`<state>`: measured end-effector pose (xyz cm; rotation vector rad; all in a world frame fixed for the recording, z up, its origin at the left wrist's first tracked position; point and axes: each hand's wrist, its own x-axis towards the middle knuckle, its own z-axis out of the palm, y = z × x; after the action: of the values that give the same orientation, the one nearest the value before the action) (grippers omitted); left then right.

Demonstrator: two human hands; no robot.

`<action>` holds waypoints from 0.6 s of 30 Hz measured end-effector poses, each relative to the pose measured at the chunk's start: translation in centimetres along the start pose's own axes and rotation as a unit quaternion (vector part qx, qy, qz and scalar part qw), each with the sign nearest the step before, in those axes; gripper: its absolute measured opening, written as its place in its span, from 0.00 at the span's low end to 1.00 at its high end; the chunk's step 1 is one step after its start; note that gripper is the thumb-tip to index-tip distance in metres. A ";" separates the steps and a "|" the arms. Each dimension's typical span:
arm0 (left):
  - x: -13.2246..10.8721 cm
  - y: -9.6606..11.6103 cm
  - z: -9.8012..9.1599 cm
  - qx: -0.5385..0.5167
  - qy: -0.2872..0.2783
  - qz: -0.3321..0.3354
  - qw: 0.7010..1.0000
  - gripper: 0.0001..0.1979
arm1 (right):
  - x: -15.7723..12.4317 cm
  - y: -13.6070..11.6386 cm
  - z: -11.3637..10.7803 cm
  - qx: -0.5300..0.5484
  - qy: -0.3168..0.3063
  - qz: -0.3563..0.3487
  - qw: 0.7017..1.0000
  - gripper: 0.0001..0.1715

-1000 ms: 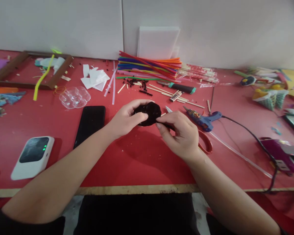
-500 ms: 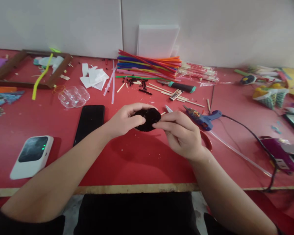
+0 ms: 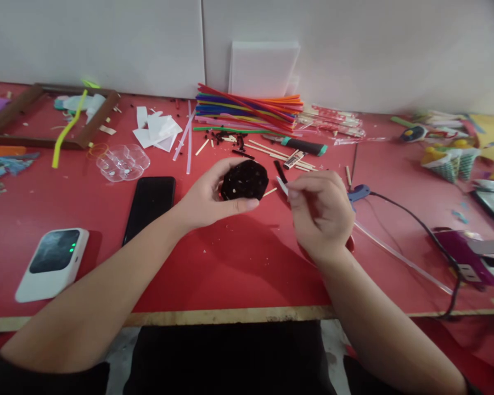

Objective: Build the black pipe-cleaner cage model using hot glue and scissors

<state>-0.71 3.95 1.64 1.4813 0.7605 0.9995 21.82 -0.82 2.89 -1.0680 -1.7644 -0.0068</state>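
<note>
While the left hand (image 3: 206,204) clasps the black disc (image 3: 245,180), the right hand (image 3: 321,213) curls just beside it, grasp unclear.

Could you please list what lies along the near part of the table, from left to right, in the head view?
White device with green lights → black phone → left hand → black round piece it holds → right hand → blue glue gun → purple device.

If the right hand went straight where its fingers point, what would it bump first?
Probably the black round pad that the left hand holds; the right hand points left at it. Depth is hard to judge.
</note>
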 end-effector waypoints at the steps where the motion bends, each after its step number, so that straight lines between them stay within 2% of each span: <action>1: 0.1 -0.3 0.0 0.017 0.033 0.019 0.999 0.37 | -0.1 0.3 0.2 -0.002 -0.017 0.030 0.999 0.14; 3: 0.5 -0.7 0.0 0.046 0.091 0.047 0.994 0.36 | -0.4 0.9 0.6 -0.003 -0.103 0.066 0.992 0.13; 6: 0.8 -1.0 -0.1 0.051 0.135 0.045 0.988 0.31 | -0.7 1.5 1.2 -0.001 -0.250 0.039 0.967 0.12; 9: 0.7 -1.1 -0.1 0.036 0.148 0.042 0.987 0.32 | 0.0 1.9 0.6 -0.035 -0.306 0.032 0.951 0.11; 11: 0.7 -1.2 -0.2 0.043 0.143 0.058 0.987 0.33 | 1.1 2.7 -1.2 -0.116 -0.317 0.072 0.938 0.13; 13: 0.7 -1.5 -0.3 0.065 0.130 0.088 0.985 0.32 | 2.1 4.2 -3.8 -0.185 -0.319 0.104 0.924 0.17; 16: 0.8 -1.7 -0.3 0.090 0.115 0.136 0.980 0.33 | 2.9 7.7 -8.0 -0.289 -0.350 0.147 0.879 0.17; 18: 0.7 -1.5 -0.3 0.104 0.103 0.139 0.979 0.34 | 2.8 10.1 -10.0 -0.307 -0.367 0.158 0.864 0.23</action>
<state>-0.58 4.90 0.32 1.7155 0.8407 1.3319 35.68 2.49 5.16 -2.0193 -2.3049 0.0523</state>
